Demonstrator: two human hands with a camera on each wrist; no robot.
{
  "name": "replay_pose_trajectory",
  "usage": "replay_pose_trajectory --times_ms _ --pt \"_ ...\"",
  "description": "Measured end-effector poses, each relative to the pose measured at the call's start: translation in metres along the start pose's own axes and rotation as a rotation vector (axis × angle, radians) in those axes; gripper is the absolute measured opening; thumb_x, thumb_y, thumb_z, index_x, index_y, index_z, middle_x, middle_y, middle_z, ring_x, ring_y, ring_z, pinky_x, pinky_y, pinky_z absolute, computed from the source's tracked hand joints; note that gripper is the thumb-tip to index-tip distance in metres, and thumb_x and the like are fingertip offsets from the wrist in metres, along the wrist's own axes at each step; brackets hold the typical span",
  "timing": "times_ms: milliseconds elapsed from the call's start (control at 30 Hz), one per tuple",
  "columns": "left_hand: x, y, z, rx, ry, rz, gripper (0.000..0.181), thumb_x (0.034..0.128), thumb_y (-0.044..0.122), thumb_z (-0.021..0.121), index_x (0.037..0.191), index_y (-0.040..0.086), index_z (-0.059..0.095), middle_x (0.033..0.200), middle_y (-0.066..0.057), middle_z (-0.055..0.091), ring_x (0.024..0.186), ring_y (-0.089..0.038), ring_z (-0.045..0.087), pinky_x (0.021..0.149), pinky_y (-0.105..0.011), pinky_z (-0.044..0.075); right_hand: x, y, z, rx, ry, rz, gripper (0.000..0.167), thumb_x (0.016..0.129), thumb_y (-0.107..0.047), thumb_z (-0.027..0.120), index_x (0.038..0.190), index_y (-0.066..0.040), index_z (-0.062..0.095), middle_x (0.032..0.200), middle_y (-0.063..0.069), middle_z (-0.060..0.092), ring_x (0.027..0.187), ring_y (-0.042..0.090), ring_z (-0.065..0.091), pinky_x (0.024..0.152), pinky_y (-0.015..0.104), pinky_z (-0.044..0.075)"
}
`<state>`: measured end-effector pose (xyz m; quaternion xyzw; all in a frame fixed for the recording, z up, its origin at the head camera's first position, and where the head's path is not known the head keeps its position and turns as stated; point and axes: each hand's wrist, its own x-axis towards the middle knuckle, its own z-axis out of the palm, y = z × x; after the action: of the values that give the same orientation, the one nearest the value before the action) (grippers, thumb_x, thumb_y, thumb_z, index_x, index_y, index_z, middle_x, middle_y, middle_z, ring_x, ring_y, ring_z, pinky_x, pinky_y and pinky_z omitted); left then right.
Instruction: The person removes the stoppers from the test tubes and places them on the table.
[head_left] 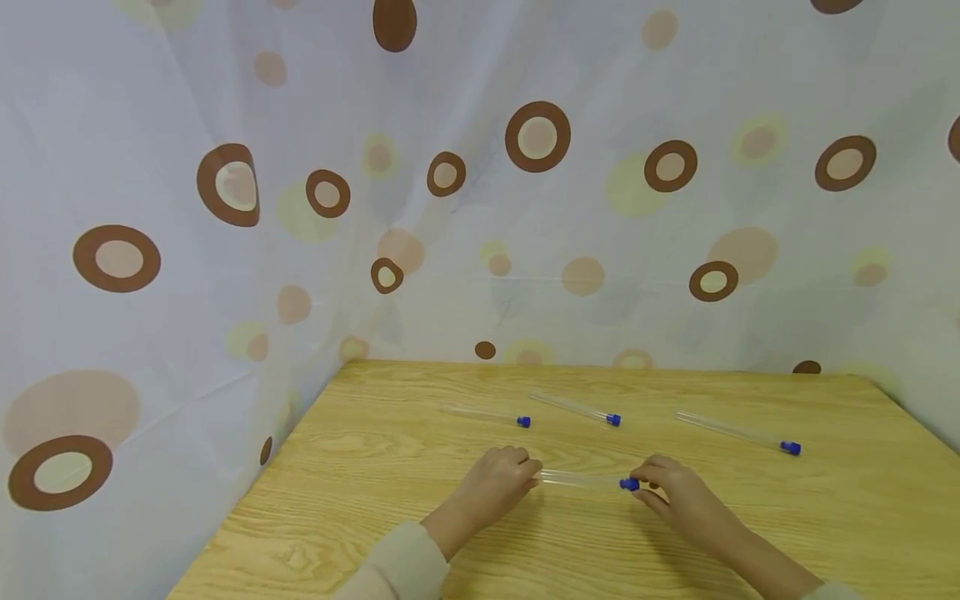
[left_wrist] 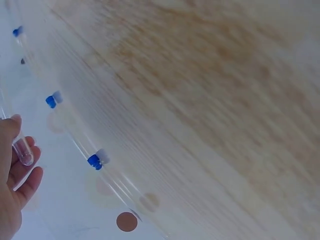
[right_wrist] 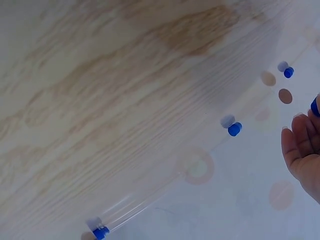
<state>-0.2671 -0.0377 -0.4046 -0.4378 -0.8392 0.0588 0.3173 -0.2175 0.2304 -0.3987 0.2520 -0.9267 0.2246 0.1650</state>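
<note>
A clear test tube (head_left: 577,478) with a blue cap (head_left: 629,483) lies level between the two hands, just over the wooden table. My left hand (head_left: 497,485) grips its rounded closed end, which shows between thumb and fingers in the left wrist view, where the left hand (left_wrist: 17,175) sits at the edge. With thumb and fingertips my right hand (head_left: 678,498) pinches the blue cap. Only part of that cap (right_wrist: 315,107) shows beside the right hand (right_wrist: 305,147) in the right wrist view.
Behind the hands, three more capped clear tubes lie on the wooden table (head_left: 337,467): a left one (head_left: 483,412), a middle one (head_left: 572,405) and a right one (head_left: 727,429). A white curtain (head_left: 465,317) with brown and beige circles hangs at the back and left.
</note>
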Motion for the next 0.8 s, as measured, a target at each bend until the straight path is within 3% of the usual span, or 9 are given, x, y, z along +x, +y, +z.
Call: replay_pose_trajectory --times_ms 633,800 --pt "0.0033 0.0038 -0.0059 -0.049 0.008 -0.007 0.014 0.0844 0.027 0.068 0.094 0.016 0.068 0.082 0.007 0.064 0.073 -0.003 0.060 0.064 -0.008 0.048 -0.0021 0.0048 -0.0017 -0.037 0.092 -0.054 0.017 0.073 0.001 0.072 0.090 -0.001 0.067 0.085 0.000 0.062 0.070 0.007 0.056 0.057 0.017 0.051" --pt "0.0069 0.0057 -0.0068 -0.014 -0.003 0.007 0.015 0.0847 0.028 0.067 0.095 0.016 0.068 0.084 0.007 0.065 0.075 -0.003 0.061 0.068 -0.008 0.049 -0.0041 0.0064 -0.0018 -0.077 0.127 -0.054 0.019 0.072 0.001 0.073 0.090 -0.003 0.067 0.085 -0.002 0.063 0.069 0.007 0.057 0.056 0.017 0.050"
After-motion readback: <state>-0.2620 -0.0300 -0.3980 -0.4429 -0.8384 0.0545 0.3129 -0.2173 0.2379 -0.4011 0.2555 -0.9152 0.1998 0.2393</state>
